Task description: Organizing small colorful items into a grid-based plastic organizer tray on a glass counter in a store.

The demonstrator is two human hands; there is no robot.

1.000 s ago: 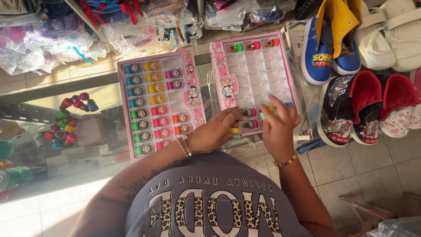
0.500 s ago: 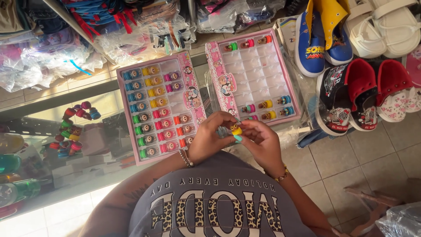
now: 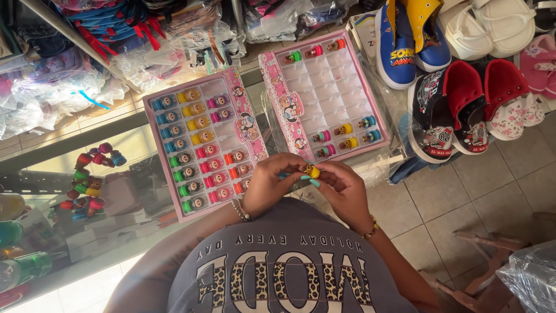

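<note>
Both my hands meet in front of my chest around a small yellow toy figure (image 3: pixel 312 171). My left hand (image 3: pixel 272 184) pinches it from the left, and my right hand (image 3: pixel 345 186) grips it from the right with its fingertips. Just beyond them lie two pink compartment trays. The left pink tray (image 3: pixel 250 98) is nearly full of small coloured figures in rows. The right pink tray (image 3: pixel 272 75) is mostly bare, with a few figures along its top row and near its lower edge.
Children's shoes stand to the right: a blue and yellow pair (image 3: pixel 408 40), a red and black pair (image 3: pixel 463 104), white ones (image 3: pixel 486 26). Plastic-wrapped goods (image 3: pixel 52 93) pile up at the back left. A glass counter (image 3: pixel 69 191) holds more figures. Tiled floor lies at right.
My hands pulled back from the right tray's lower edge toward my chest, bringing the yellow figure with them. Now both hands hold it together.
</note>
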